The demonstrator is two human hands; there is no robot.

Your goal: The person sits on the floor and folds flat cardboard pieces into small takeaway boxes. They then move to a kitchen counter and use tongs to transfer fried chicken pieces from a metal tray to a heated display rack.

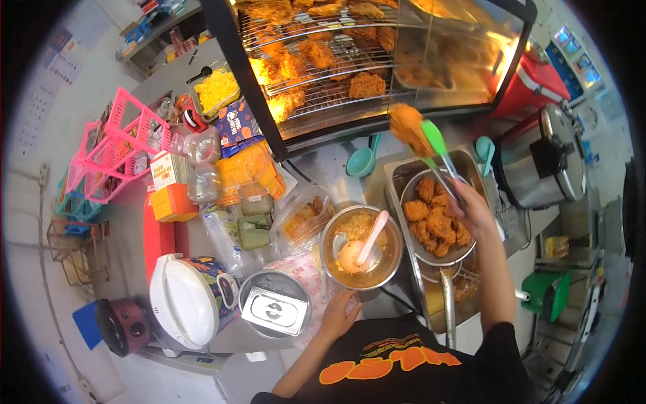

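Note:
My right hand [473, 210] is closed round metal tongs [445, 159] with green tips. Between those tips is a golden-brown piece of fried chicken [409, 128], held up just before the glass display warmer [323, 138]. Below the tongs, a long-handled strainer [449, 259] holds several more fried pieces. My left hand [338, 315] lies at the near edge of a metal bowl [396, 259], fingers stretched out; whether it touches the rim is unclear. In this bowl are crumbly rice-like food [353, 225] and a pale pink ladle [371, 239].
Racks in the warmer carry several fried pieces. A turquoise ladle [363, 160] lies before it. To the right stands a large steel pot [538, 158]. Left are a white-lidded rice cooker [182, 303], a lidded metal container [274, 311], pink baskets [121, 145] and yellow food [217, 89].

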